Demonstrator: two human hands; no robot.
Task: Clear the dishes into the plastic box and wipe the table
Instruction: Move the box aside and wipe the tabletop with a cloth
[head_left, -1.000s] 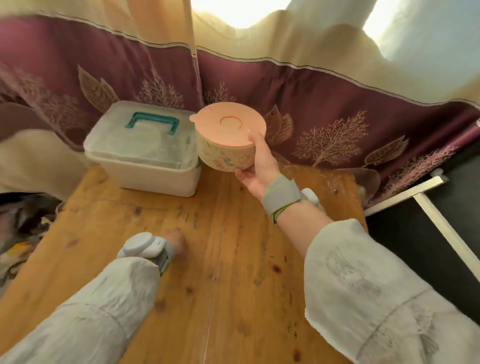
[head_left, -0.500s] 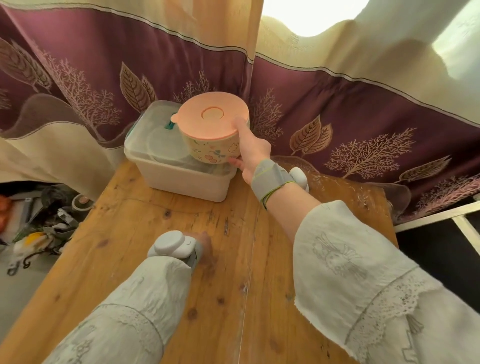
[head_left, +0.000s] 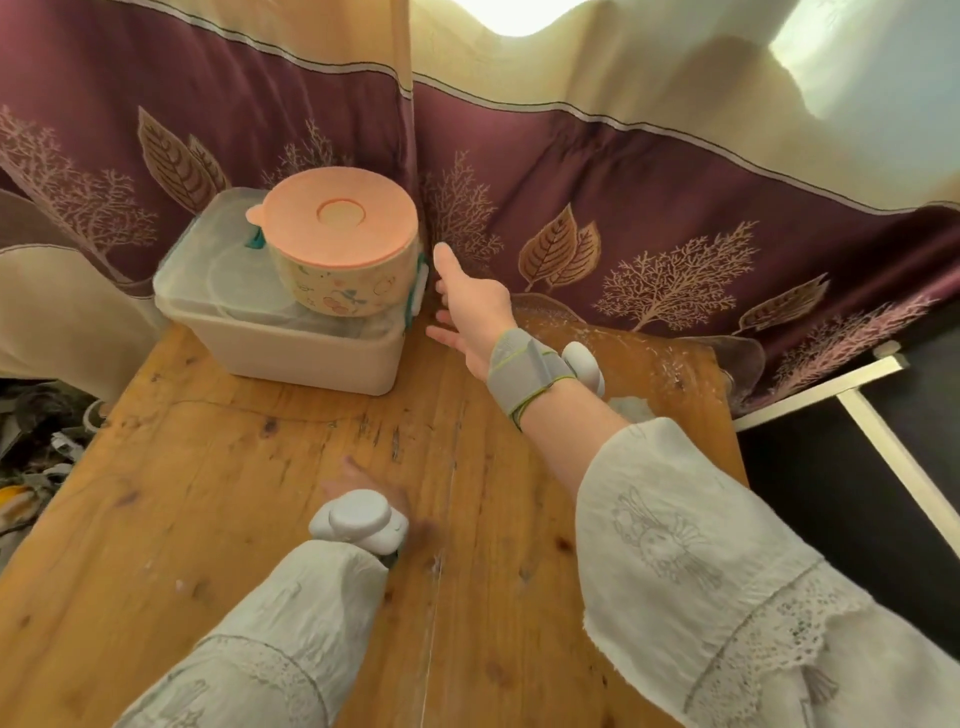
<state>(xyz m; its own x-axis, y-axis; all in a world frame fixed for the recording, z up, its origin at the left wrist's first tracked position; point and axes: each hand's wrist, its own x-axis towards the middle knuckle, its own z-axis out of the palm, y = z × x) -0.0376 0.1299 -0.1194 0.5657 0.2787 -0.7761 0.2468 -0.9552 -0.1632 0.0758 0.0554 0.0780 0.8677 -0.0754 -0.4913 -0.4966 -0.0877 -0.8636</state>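
Now, in the head view, the round peach-lidded patterned bowl (head_left: 340, 249) sits on the closed translucent plastic box (head_left: 291, 332) at upper left; the right hand (head_left: 470, 317) hovers beside it, fingers spread, holding nothing. The left hand (head_left: 363, 486), mostly hidden, rests on the worn wooden table (head_left: 234, 493), its grip unclear; I'd lift the bowl off before unlatching the lid

Curtain: maroon drapery (head_left: 675, 171) printed with pale trees and brown leaves, hanging in folds behind the table's far edge.
Upper band: a cream strip (head_left: 597, 67) above the maroon (a thin white line runs between them), glowing where daylight comes through.
Clutter: a jumble of dark and pale items (head_left: 36, 441) low at the left, too blurred to name.
White bar: 1 pale frame piece (head_left: 852, 400) at the right, against a dark surface (head_left: 841, 493).
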